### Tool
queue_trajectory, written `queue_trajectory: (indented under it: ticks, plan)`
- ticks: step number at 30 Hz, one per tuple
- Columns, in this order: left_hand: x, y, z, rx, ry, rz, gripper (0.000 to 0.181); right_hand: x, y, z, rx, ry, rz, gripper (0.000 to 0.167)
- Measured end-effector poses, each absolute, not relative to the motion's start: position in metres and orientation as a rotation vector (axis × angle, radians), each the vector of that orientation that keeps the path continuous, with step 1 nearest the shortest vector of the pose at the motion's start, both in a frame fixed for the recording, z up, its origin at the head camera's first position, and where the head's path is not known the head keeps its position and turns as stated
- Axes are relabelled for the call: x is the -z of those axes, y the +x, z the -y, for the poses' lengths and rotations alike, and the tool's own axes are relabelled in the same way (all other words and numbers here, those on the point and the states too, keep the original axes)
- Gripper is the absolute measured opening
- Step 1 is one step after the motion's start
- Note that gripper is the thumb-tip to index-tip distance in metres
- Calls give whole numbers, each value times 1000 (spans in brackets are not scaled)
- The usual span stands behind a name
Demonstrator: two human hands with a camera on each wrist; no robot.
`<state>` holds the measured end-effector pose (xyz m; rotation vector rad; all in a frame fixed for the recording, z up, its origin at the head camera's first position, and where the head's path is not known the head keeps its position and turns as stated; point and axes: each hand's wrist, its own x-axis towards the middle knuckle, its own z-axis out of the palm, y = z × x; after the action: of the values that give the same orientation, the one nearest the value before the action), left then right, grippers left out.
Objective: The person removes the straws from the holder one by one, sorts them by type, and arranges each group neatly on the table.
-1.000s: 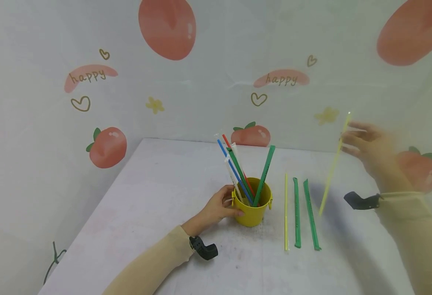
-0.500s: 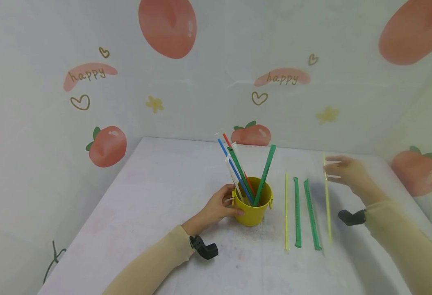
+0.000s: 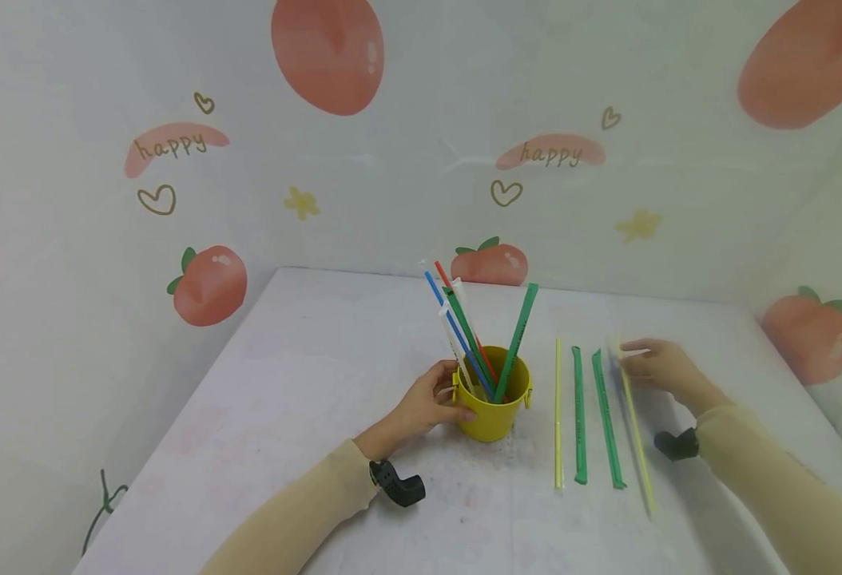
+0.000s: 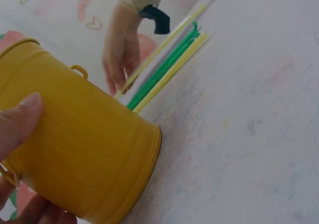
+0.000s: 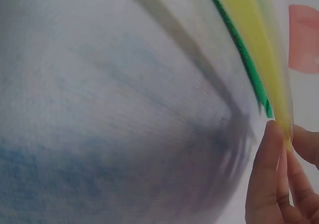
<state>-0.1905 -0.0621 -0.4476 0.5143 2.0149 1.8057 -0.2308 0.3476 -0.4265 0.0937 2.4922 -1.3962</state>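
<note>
My left hand [image 3: 424,402] grips the yellow bucket [image 3: 489,422] from its left side, thumb in front, as the left wrist view also shows. Several wrapped straws, green, blue, red and white, lean inside the bucket. At the right, my right hand [image 3: 669,371] pinches a yellow straw [image 3: 637,439] near its far end; in the right wrist view thumb and fingertips meet on that straw [image 5: 264,45]. Left of it on the table lie two green straws [image 3: 580,415] and another yellow straw [image 3: 558,415], roughly side by side. Whether the held straw touches the table I cannot tell.
The white table [image 3: 335,343] ends against a pale wall cloth [image 3: 407,176] printed with fruit, hearts and lettering. A dark green cord [image 3: 108,503] hangs at the lower left, beside the table's edge.
My right hand has come down and leftward with the yellow straw, which now slants low beside the right green straw. My left hand and the bucket stay in place.
</note>
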Motion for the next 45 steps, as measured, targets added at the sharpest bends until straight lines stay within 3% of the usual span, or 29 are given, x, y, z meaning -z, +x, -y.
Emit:
queue_trajectory:
  ticks: [23, 45]
  plan:
    - [448, -190, 63, -1809, 518, -2003, 65, 440, -233, -342, 1209, 266, -2469, 63]
    - [451, -192, 63, -1809, 500, -1983, 67, 438, -229, -343, 1284, 255, -2427, 69]
